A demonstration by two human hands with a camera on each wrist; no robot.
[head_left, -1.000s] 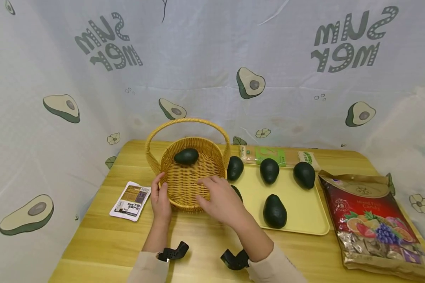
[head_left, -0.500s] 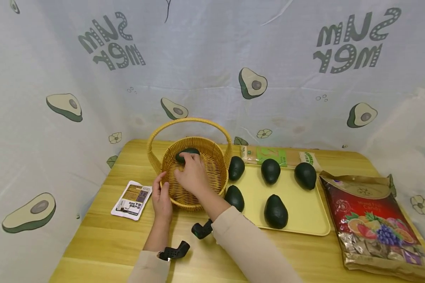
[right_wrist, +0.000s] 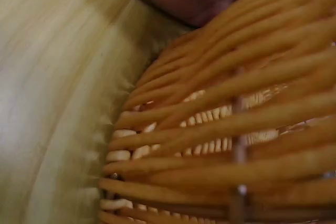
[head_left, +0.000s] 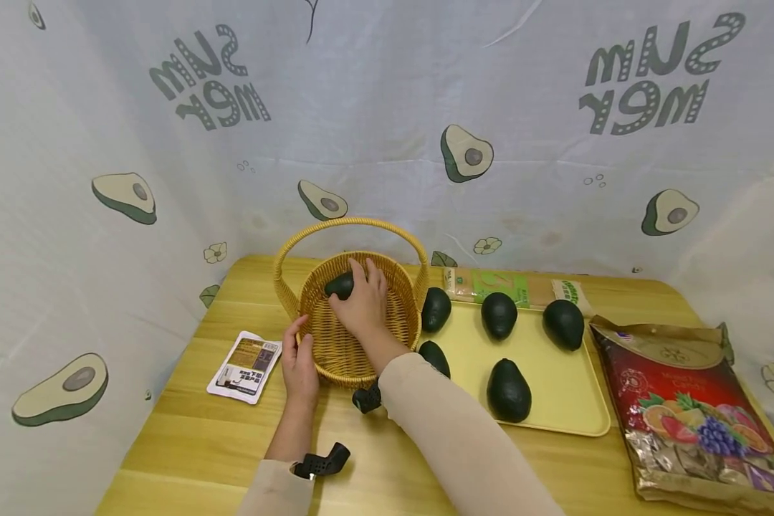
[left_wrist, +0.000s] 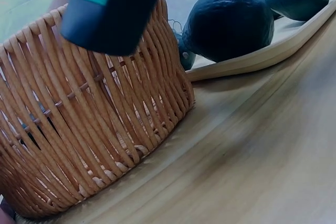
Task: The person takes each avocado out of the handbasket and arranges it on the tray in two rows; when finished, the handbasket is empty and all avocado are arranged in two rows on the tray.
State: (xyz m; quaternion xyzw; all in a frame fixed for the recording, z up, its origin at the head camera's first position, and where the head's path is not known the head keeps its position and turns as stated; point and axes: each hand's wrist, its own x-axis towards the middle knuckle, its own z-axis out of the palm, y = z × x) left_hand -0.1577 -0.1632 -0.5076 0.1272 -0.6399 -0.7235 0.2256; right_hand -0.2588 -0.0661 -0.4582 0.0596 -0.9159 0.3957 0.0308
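A yellow wicker basket [head_left: 342, 351] with a tall arched handle stands on the table. In the head view, my left hand [head_left: 301, 369] holds its left side, thumb at the rim and fingers along the outer wall. My right hand [head_left: 364, 301] reaches down into the basket. Its thumb and fingers close about a dark green avocado [head_left: 340, 285] at the back left inside; the hand covers the avocado's right part. The basket's woven wall [left_wrist: 100, 114] fills much of the left wrist view. The right wrist view shows only blurred weave [right_wrist: 226, 145], table and some skin.
Right of the basket lies a pale yellow tray [head_left: 555, 401] with several avocados [head_left: 509, 390]. A long packet [head_left: 490, 285] lies behind it, and a red candy bag [head_left: 690, 408] to its right. Left of the basket is a white pouch [head_left: 245, 367]. A printed cloth hangs behind.
My right hand has moved left from the basket's right rim into the basket and taken hold of the avocado there. My left hand keeps its place on the basket.
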